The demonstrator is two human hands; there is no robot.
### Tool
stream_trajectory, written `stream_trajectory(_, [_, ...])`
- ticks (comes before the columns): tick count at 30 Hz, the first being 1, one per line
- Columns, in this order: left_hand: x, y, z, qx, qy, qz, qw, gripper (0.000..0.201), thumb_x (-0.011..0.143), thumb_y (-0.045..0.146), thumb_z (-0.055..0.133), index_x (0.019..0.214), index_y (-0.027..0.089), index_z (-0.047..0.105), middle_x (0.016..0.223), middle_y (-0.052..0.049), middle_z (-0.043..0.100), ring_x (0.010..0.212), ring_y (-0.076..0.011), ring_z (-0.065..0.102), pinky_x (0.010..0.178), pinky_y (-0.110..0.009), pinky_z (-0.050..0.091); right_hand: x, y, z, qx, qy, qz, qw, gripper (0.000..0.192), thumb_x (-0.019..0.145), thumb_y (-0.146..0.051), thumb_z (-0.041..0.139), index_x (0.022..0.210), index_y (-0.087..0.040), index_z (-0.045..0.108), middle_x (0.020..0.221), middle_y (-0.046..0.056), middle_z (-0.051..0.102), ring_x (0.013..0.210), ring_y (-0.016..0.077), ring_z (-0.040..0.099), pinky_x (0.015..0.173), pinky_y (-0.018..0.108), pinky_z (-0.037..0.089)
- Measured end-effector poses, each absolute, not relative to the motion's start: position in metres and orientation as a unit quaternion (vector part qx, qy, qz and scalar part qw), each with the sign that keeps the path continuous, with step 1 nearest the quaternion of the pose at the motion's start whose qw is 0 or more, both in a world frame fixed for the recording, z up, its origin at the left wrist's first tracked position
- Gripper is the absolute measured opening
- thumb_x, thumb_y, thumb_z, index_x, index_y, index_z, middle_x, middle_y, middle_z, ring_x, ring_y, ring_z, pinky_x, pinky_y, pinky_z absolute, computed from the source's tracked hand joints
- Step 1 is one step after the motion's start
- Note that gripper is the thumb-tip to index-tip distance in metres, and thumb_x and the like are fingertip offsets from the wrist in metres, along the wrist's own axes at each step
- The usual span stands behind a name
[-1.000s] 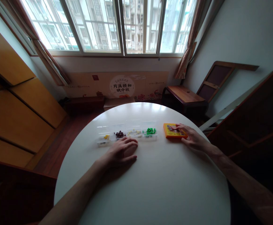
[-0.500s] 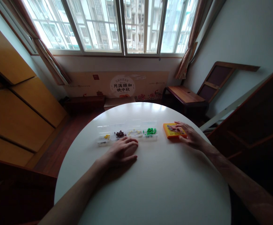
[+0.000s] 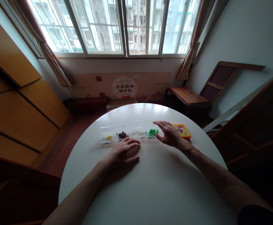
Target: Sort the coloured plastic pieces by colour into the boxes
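My left hand [image 3: 124, 152] rests on the white table with its fingers loosely spread and nothing in them. Just beyond its fingers stands a row of small clear plastic boxes. They hold yellow pieces [image 3: 109, 137], dark brown pieces [image 3: 122, 135], pale cream pieces [image 3: 136, 133] and green pieces [image 3: 151, 132]. My right hand [image 3: 168, 133] is over the right end of the row, thumb and fingers apart around the green pieces' box; whether it touches the box I cannot tell. Behind that hand lies a yellow-orange box [image 3: 184, 130], partly hidden by it.
The round white table [image 3: 150, 187] fills the middle of the view. Beyond it stand a low wooden stool [image 3: 188, 95] and a long printed cardboard panel [image 3: 98, 84] under the window. Wooden cabinets [image 3: 33, 109] are on the left.
My right hand has let go of the yellow-orange box and moved left to the green pieces. My left hand stays in place. The view has shifted slightly.
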State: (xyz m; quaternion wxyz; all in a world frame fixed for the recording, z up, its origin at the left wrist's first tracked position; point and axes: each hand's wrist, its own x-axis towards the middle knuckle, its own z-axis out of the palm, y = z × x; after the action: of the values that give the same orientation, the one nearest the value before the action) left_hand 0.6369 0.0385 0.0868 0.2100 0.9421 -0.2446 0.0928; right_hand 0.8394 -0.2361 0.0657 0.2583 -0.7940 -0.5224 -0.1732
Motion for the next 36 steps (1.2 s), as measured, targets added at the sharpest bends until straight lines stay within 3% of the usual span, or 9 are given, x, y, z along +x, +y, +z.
stream_trajectory(5, [0.638, 0.04, 0.085, 0.939, -0.253, 0.1, 0.211, 0.038, 0.101, 0.046, 0.071, 0.134, 0.028, 0.068, 0.141, -0.01, 0.072, 0.124, -0.0307, 0.067, 0.111, -0.049, 0.057, 0.828, -0.244, 0.055, -0.793, -0.521, -0.163, 0.27, 0.041, 0.102, -0.027, 0.069, 0.143, -0.03, 0.067, 0.137, 0.01, 0.074, 0.123, 0.036, 0.07, 0.108, 0.062, 0.06])
stream_trajectory(10, [0.638, 0.038, 0.086, 0.937, -0.258, 0.108, 0.209, 0.038, 0.101, 0.045, 0.072, 0.135, 0.029, 0.068, 0.14, -0.01, 0.072, 0.124, -0.0307, 0.068, 0.109, -0.048, 0.058, 0.814, -0.256, 0.054, -0.788, -0.524, -0.156, 0.281, 0.035, 0.102, -0.028, 0.071, 0.136, -0.029, 0.068, 0.153, 0.011, 0.065, 0.138, 0.0372, 0.064, 0.115, 0.064, 0.057])
stream_trajectory(15, [0.639, 0.038, 0.085, 0.94, -0.25, 0.106, 0.206, 0.037, 0.101, 0.046, 0.072, 0.133, 0.028, 0.069, 0.141, -0.01, 0.073, 0.124, -0.0301, 0.068, 0.109, -0.047, 0.058, 0.804, -0.256, 0.047, -0.796, -0.507, -0.139, 0.301, 0.04, 0.104, -0.033, 0.072, 0.142, -0.026, 0.063, 0.156, 0.015, 0.063, 0.144, 0.0381, 0.061, 0.12, 0.065, 0.053])
stream_trajectory(19, [0.643, 0.039, 0.076, 0.943, -0.241, 0.113, 0.198, 0.031, 0.102, 0.045, 0.072, 0.128, 0.027, 0.072, 0.139, -0.01, 0.074, 0.123, -0.0294, 0.069, 0.109, -0.047, 0.059, 0.803, -0.256, 0.047, -0.79, -0.512, -0.132, 0.311, 0.029, 0.104, -0.029, 0.071, 0.132, -0.027, 0.065, 0.144, 0.013, 0.07, 0.13, 0.0356, 0.068, 0.112, 0.062, 0.058])
stream_trajectory(23, [0.65, 0.037, 0.064, 0.941, -0.223, 0.175, 0.183, 0.022, 0.104, 0.04, 0.071, 0.12, 0.026, 0.075, 0.13, -0.008, 0.078, 0.114, -0.0271, 0.074, 0.103, -0.046, 0.062, 0.802, -0.26, 0.051, -0.769, -0.546, -0.109, 0.312, 0.03, 0.1, -0.033, 0.078, 0.127, -0.028, 0.065, 0.138, 0.012, 0.071, 0.123, 0.034, 0.069, 0.104, 0.057, 0.061])
stream_trajectory(28, [0.653, 0.026, 0.06, 0.933, -0.209, 0.243, 0.165, 0.026, 0.105, 0.036, 0.071, 0.129, 0.027, 0.074, 0.133, -0.009, 0.078, 0.116, -0.027, 0.076, 0.102, -0.046, 0.062, 0.796, -0.26, 0.055, -0.746, -0.576, -0.091, 0.32, 0.032, 0.099, -0.036, 0.081, 0.127, -0.029, 0.067, 0.138, 0.011, 0.072, 0.123, 0.0324, 0.069, 0.104, 0.055, 0.061])
stream_trajectory(36, [0.654, 0.024, 0.062, 0.925, -0.25, 0.238, 0.161, 0.023, 0.109, 0.031, 0.066, 0.131, 0.028, 0.075, 0.137, -0.007, 0.079, 0.118, -0.0247, 0.077, 0.106, -0.045, 0.062, 0.794, -0.257, 0.048, -0.736, -0.597, -0.085, 0.309, 0.03, 0.102, -0.043, 0.079, 0.129, -0.032, 0.07, 0.145, 0.009, 0.07, 0.128, 0.0316, 0.068, 0.109, 0.056, 0.06])
